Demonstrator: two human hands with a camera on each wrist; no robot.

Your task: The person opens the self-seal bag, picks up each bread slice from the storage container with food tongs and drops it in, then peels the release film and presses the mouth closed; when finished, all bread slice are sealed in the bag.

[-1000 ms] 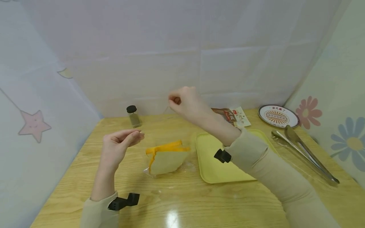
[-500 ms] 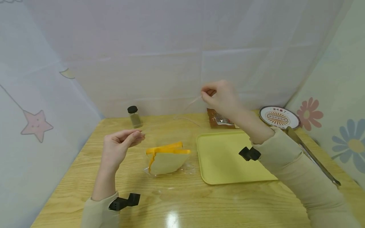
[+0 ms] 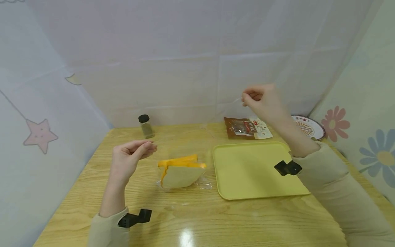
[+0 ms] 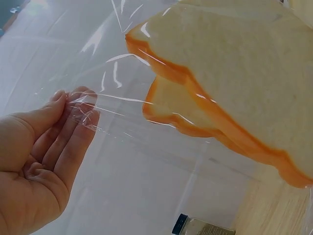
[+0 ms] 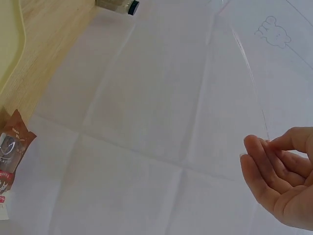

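Slices of bread [image 3: 182, 176] with orange crusts stand inside a clear plastic bag [image 3: 204, 183] on the table. My left hand [image 3: 131, 157] pinches the edge of the bag between thumb and fingers, and the film [image 4: 83, 105] wrinkles there in the left wrist view. Raised high on the right, my right hand [image 3: 262, 101] pinches the end of a thin clear plastic strip [image 5: 252, 73] between thumb and forefinger. The strip trails down and left toward the bag; whether it is still joined to it I cannot tell.
A yellow tray [image 3: 247, 171] lies right of the bread. Behind it is a brown snack packet [image 3: 247, 128]. A black-capped jar [image 3: 146, 126] stands at the back left. An oval plate [image 3: 314, 128] at the back right is partly hidden by my right arm.
My right hand has moved right and slightly up, drawing the thin strip out with it. My left hand stays in place on the bag's edge, and the bread has barely moved.
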